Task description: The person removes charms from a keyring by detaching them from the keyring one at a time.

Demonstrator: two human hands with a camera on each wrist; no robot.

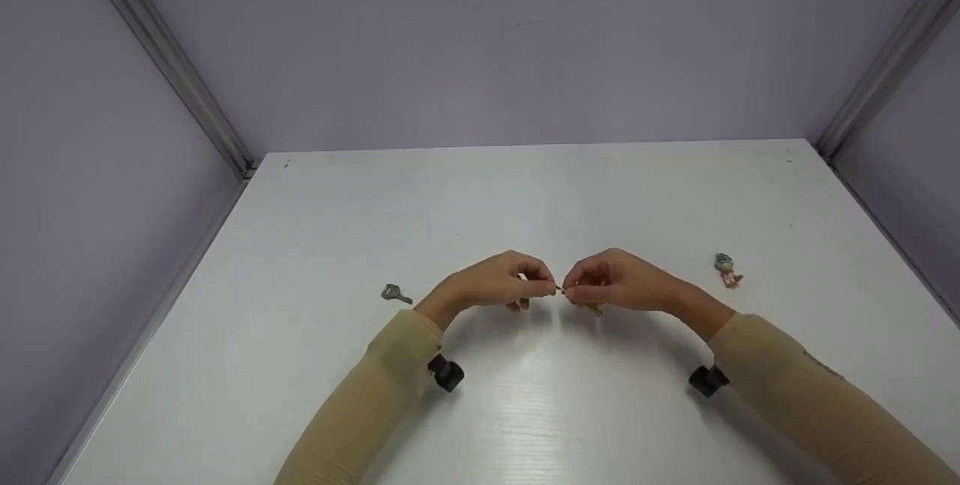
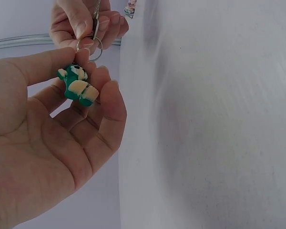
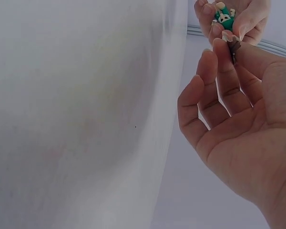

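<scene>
My two hands meet above the middle of the white table (image 1: 525, 410). My left hand (image 1: 536, 286) pinches a small green and cream charm (image 2: 77, 84) between thumb and fingers. A metal key ring (image 2: 89, 47) is attached to the charm's top. My right hand (image 1: 581, 291) pinches that ring with thumb and forefinger, and a thin metal piece, probably a key (image 2: 96, 16), runs up between its fingers. The right wrist view shows the green charm (image 3: 224, 16) in the left fingers and a dark metal bit (image 3: 235, 47) at my right fingertips.
A loose grey key (image 1: 395, 293) lies on the table to the left of my left hand. To the right of my right hand lies a small colourful figurine charm (image 1: 727, 269). Purple walls close off the table on three sides.
</scene>
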